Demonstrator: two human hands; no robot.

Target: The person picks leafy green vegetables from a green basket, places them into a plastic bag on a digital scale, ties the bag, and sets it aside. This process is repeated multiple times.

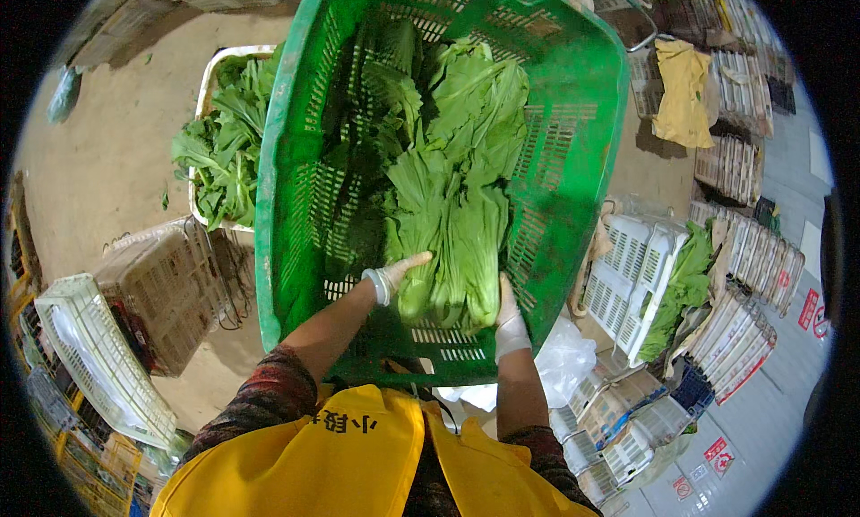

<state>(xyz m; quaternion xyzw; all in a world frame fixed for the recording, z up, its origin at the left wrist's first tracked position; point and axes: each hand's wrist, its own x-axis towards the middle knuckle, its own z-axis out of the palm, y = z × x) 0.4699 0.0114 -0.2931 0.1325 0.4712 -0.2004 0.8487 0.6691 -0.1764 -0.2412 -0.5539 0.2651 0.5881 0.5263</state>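
Observation:
Before me is a large green plastic basket [269, 201] with slotted walls. Leafy green vegetables [484, 114] lie inside it, leaves towards the far end. Both my hands wear pale, thin gloves and reach into the near half. My left hand [403, 272] grips the left side of a bundle of pale-stemmed greens [447, 248]. On the bundle's right side, at the stem ends, my right hand [507, 312] presses in, its fingers partly hidden. The stems point towards me. Darker leaves [396, 93] lie in shadow along the basket's left side.
A white crate [201, 93] heaped with greens stands left of the basket. Stacked plastic crates [161, 295] and a pale crate [107, 362] are at lower left. On the right are a white crate [625, 268] with greens, a clear plastic bag [564, 362] and yellow paper [682, 93].

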